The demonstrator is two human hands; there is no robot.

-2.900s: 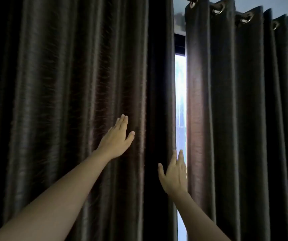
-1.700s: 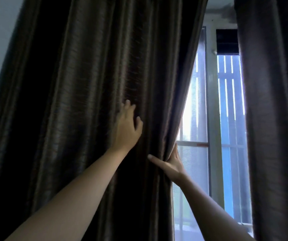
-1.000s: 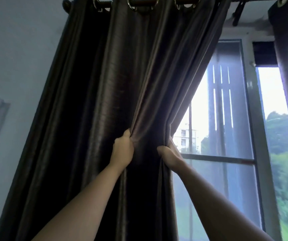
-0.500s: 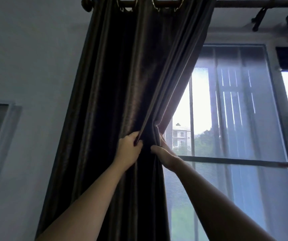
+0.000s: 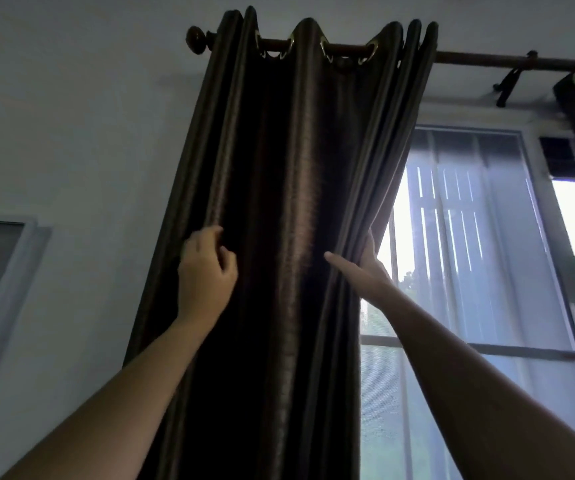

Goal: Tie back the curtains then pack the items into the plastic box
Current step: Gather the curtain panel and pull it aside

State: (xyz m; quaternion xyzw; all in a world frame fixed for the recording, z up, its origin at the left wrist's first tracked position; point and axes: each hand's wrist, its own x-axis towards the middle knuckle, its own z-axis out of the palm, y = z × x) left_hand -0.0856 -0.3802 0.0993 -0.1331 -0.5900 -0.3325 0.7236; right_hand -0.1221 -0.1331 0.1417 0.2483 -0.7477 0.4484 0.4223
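Left hand (image 5: 206, 271) grips a left fold of the curtain (image 5: 296, 168); right hand (image 5: 365, 271) clasps its right edge. Advice: bunch pleats evenly, tightly, before tying.

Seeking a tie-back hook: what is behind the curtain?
Fingers of the right hand reach behind the curtain at its right edge; window shows beside it, wall at its left. All else behind the fabric is covered.
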